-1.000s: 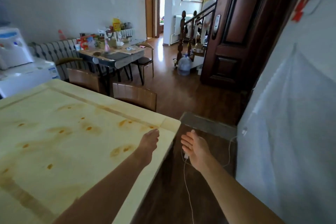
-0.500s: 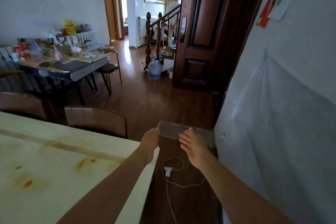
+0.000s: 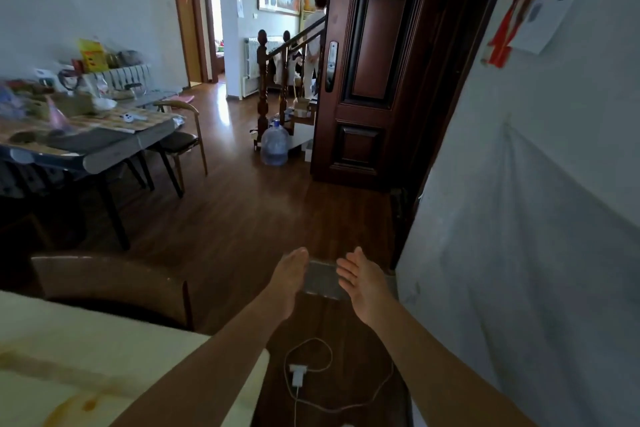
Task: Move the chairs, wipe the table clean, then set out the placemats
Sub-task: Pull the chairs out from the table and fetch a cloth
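Observation:
The cream table [image 3: 86, 357] with brown stains fills the lower left corner. A brown wooden chair [image 3: 114, 284] is pushed in at its far side, only the backrest showing. My left hand [image 3: 287, 282] and my right hand [image 3: 363, 282] are stretched forward past the table's corner, over the dark floor, palms facing each other, fingers straight and apart. Neither hand holds anything or touches the chair. No cloth or placemat is in view.
A white charger and cable [image 3: 299, 374] lie on the floor below my arms, beside a grey mat [image 3: 322, 279]. A white wall [image 3: 519, 253] is close on the right. A cluttered table [image 3: 86, 139] with chairs stands left; a water jug [image 3: 274, 146], dark door [image 3: 377, 73] and a person [image 3: 315, 42] are ahead.
The view has swung right and up, so the cream table has slid to the lower left. Both hands left the table's corner and now hang over the floor.

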Motion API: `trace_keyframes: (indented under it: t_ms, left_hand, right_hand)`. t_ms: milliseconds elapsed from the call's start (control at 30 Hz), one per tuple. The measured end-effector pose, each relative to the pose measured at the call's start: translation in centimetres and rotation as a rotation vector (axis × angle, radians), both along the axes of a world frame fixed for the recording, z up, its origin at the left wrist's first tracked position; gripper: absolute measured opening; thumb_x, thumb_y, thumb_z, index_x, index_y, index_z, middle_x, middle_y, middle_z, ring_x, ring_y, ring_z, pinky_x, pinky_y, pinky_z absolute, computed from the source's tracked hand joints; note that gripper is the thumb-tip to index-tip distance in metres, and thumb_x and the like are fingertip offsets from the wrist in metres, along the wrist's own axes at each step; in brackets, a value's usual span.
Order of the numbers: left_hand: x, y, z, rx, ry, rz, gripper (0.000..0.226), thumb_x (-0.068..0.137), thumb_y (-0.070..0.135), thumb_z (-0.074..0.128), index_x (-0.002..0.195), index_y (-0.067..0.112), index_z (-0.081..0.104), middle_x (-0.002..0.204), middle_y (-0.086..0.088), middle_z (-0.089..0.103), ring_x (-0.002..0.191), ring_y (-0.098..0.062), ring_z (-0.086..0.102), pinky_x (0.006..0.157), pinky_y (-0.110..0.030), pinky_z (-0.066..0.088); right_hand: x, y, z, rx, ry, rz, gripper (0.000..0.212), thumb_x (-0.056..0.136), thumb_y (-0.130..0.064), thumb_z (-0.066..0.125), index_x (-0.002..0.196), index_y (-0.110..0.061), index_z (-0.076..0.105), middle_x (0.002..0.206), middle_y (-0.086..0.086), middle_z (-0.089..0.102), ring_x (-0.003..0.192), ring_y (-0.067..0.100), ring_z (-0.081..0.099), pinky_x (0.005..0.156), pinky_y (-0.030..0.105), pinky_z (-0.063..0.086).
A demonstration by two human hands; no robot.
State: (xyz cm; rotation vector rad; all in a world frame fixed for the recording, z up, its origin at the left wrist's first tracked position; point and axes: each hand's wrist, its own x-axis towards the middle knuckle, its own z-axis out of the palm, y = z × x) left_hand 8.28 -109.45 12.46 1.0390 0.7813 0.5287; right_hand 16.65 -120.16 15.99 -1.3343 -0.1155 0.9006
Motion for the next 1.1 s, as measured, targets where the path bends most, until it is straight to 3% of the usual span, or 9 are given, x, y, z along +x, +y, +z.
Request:
trace_keyframes:
  t_ms: [133, 267, 400, 467, 567, 700, 833, 967, 1100]
  left_hand:
    - [9.1, 3.9, -1.0, 0.026, 0.044, 0.024, 0.034, 0.097, 0.022, 0.049, 0.127, 0.006, 0.055, 0.118, -0.012, 0.059, 0.103, -0.021, 0.054, 0.087, -0.031, 0.039]
    - [18.2, 7.2, -1.0, -0.095, -0.036, 0.019, 0.039, 0.1, 0.013, 0.04, 0.137, 0.001, 0.043, 0.138, -0.016, 0.049, 0.127, -0.031, 0.048, 0.086, -0.03, 0.043]
    - [24.3, 9.6, -0.6, -0.053, -0.008, -0.052, 0.045, 0.1, 0.022, 0.042, 0.142, 0.007, 0.038, 0.142, -0.012, 0.046, 0.134, -0.029, 0.04, 0.109, -0.038, 0.03]
    - [26.6, 11.0, 0.0, -0.042, 0.004, -0.027, 0.04, 0.099, 0.022, 0.044, 0.136, 0.008, 0.045, 0.136, -0.013, 0.051, 0.128, -0.029, 0.047, 0.108, -0.039, 0.033]
    - [28.1, 13.5, 0.2, -0.038, 0.018, 0.059, 0.014, 0.095, 0.02, 0.05, 0.103, 0.016, 0.061, 0.112, -0.013, 0.062, 0.092, -0.021, 0.06, 0.08, -0.031, 0.043]
    - [29.5, 17.9, 0.3, -0.074, 0.016, 0.127, 0.015, 0.095, 0.018, 0.048, 0.085, 0.02, 0.059, 0.083, -0.002, 0.061, 0.065, -0.011, 0.058, 0.06, -0.023, 0.042]
    - [31.5, 22.5, 0.2, -0.084, 0.036, 0.149, 0.019, 0.096, 0.018, 0.046, 0.081, 0.018, 0.057, 0.075, 0.003, 0.057, 0.055, -0.006, 0.055, 0.054, -0.019, 0.041]
    - [33.9, 29.6, -0.7, -0.12, -0.018, 0.16, 0.023, 0.097, 0.018, 0.044, 0.078, 0.016, 0.057, 0.048, 0.007, 0.061, 0.036, -0.001, 0.054, 0.038, -0.011, 0.039]
    - [36.4, 39.6, -1.1, -0.011, 0.033, 0.232, 0.023, 0.097, 0.013, 0.045, 0.08, 0.014, 0.06, 0.059, 0.004, 0.067, 0.048, -0.001, 0.062, 0.047, -0.013, 0.049]
  right_hand:
    - [8.9, 3.3, -0.9, 0.002, -0.035, 0.004, 0.049, 0.103, -0.033, 0.034, 0.142, -0.002, 0.037, 0.142, 0.014, 0.047, 0.131, 0.028, 0.045, 0.111, 0.039, 0.034]
    - [19.3, 5.1, -1.6, -0.034, -0.049, 0.018, 0.05, 0.103, -0.034, 0.032, 0.141, -0.003, 0.037, 0.14, 0.015, 0.048, 0.129, 0.029, 0.045, 0.109, 0.041, 0.033]
    - [27.5, 7.3, -1.1, -0.041, -0.063, 0.026, 0.051, 0.103, -0.035, 0.031, 0.143, -0.004, 0.034, 0.14, 0.017, 0.048, 0.129, 0.03, 0.045, 0.11, 0.041, 0.034]
    - [30.4, 9.6, -0.5, -0.025, -0.053, 0.041, 0.051, 0.104, -0.033, 0.031, 0.144, -0.002, 0.033, 0.141, 0.018, 0.046, 0.131, 0.031, 0.044, 0.111, 0.041, 0.033]
    - [31.9, 13.2, -0.4, -0.019, -0.007, 0.113, 0.051, 0.104, -0.033, 0.03, 0.144, -0.001, 0.033, 0.143, 0.019, 0.044, 0.132, 0.032, 0.042, 0.112, 0.042, 0.032]
    - [33.3, 18.2, -0.6, -0.007, 0.032, 0.207, 0.052, 0.104, -0.033, 0.028, 0.143, 0.0, 0.033, 0.144, 0.018, 0.042, 0.134, 0.032, 0.04, 0.114, 0.042, 0.03]
    - [35.8, 22.8, -1.2, -0.017, 0.036, 0.246, 0.051, 0.104, -0.033, 0.028, 0.142, 0.0, 0.035, 0.144, 0.018, 0.043, 0.134, 0.032, 0.041, 0.115, 0.042, 0.029]
    - [39.1, 30.8, -2.2, -0.015, 0.01, 0.285, 0.051, 0.104, -0.034, 0.028, 0.143, -0.001, 0.035, 0.143, 0.018, 0.044, 0.133, 0.031, 0.042, 0.114, 0.042, 0.03]
    - [41.4, 42.4, -3.2, -0.004, -0.008, 0.34, 0.051, 0.104, -0.034, 0.029, 0.142, 0.0, 0.035, 0.143, 0.019, 0.044, 0.133, 0.032, 0.041, 0.113, 0.042, 0.031]
